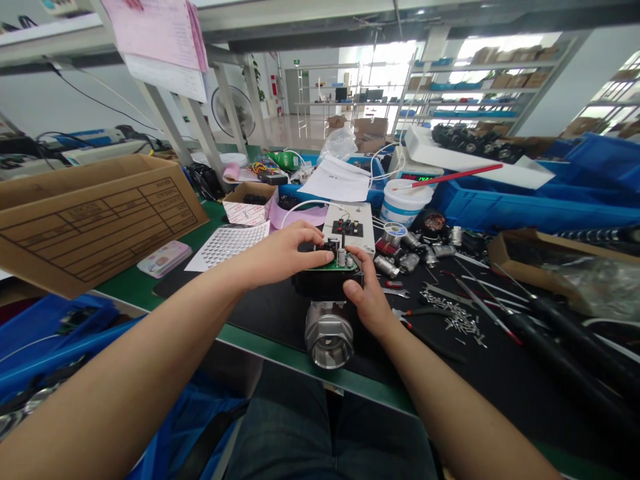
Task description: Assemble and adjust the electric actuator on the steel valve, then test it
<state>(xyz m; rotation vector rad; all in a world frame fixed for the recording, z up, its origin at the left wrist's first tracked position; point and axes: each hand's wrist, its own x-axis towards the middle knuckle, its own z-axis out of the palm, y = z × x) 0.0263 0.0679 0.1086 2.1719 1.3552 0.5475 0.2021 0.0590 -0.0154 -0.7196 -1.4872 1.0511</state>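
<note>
A green circuit board [325,266] with a dark block and silver cylindrical parts sits in a black actuator housing [320,285]. Below the housing, a steel valve body [329,337] points its round threaded opening at me, near the bench's front edge. My left hand [283,257] reaches over from the left, thumb and fingers pinched about the dark block on the board. On the other side, my right hand [369,297] grips the housing's right side, its index finger at the board's far corner and its thumb against the near side.
Behind the housing stands a white box with switches [367,212]. To the right lie steel fittings [387,267], loose screws [463,320], pliers [435,337] and black-handled tools [545,360]. A cardboard box [100,223] and a dimpled white sheet [230,243] are on the left.
</note>
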